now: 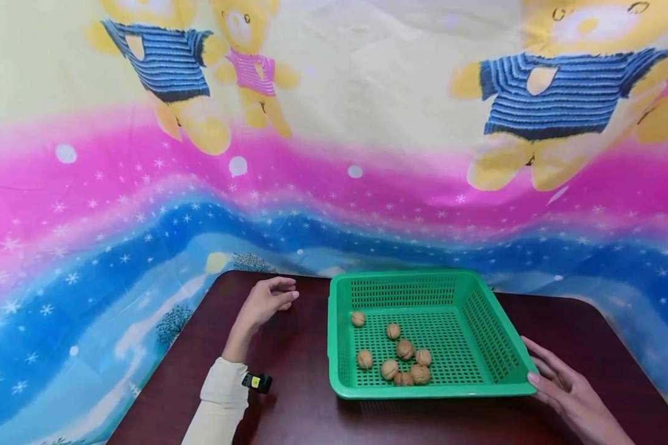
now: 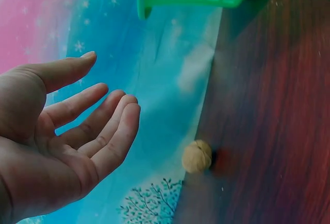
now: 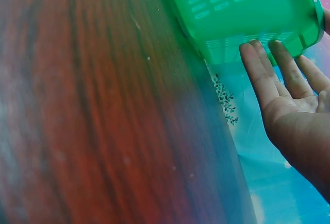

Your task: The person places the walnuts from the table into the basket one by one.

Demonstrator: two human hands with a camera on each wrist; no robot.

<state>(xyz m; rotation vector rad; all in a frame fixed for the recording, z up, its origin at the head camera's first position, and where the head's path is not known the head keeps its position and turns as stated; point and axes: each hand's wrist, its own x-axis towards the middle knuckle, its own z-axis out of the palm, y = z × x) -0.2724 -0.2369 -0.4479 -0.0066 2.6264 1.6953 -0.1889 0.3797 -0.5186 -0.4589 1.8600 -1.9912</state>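
Observation:
A green plastic basket [image 1: 431,391] with slotted walls holds several walnuts [image 1: 405,350], most of them near its front left. My right hand [image 1: 573,389] holds the basket at its front right corner. Its thumb lies at the rim, and the other fingers [image 3: 287,67] reach against the outer side wall. To the left of the basket, my left hand [image 1: 269,300] is held above the table with its fingers loosely bent and nothing in them. In the left wrist view, a single walnut [image 2: 197,156] sits on the tabletop near its edge; in the head view I cannot make it out.
Beneath everything is a dark reddish-brown wooden table [image 1: 297,402] with rounded far corners. Right behind it hangs a cloth backdrop [image 1: 334,204] printed with bears and snowflakes. A black strap with a small yellow-marked device [image 1: 257,382] is on my left wrist.

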